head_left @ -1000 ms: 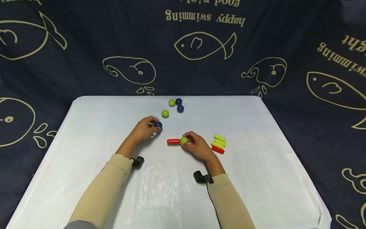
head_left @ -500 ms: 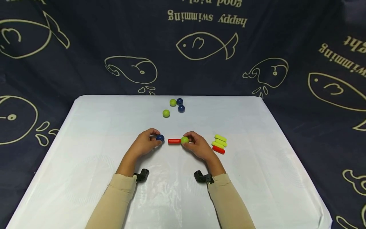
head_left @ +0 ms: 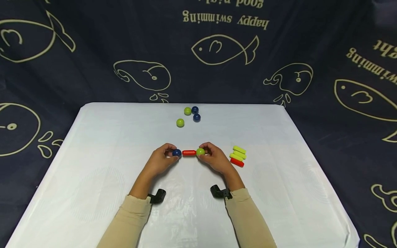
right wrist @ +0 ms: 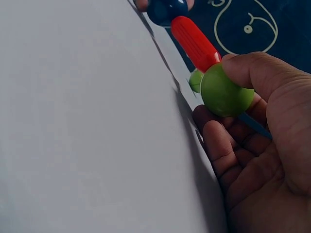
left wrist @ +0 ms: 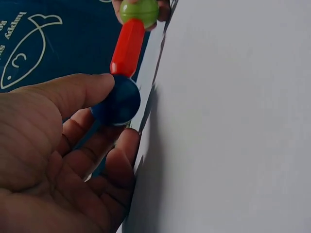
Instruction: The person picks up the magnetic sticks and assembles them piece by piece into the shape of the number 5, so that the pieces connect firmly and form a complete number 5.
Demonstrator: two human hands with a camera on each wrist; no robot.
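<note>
My left hand pinches a dark blue ball between thumb and fingers, at the left end of a red rod. At the rod's other end, my right hand pinches a green ball. The rod joins the green ball. In the head view only a sliver separates the blue ball from the rod; in the left wrist view the two appear to meet, and I cannot tell whether they touch. Ball, rod and ball form one line over the white table.
Toward the table's far edge lie two green balls and two blue balls. Right of my right hand, two yellow-green rods and a red rod lie side by side. A dark cloth with fish drawings hangs behind the white table.
My left hand has come nearer and to the right with the blue ball, up to the red rod's left end. The right hand has stayed in place on the green ball.
</note>
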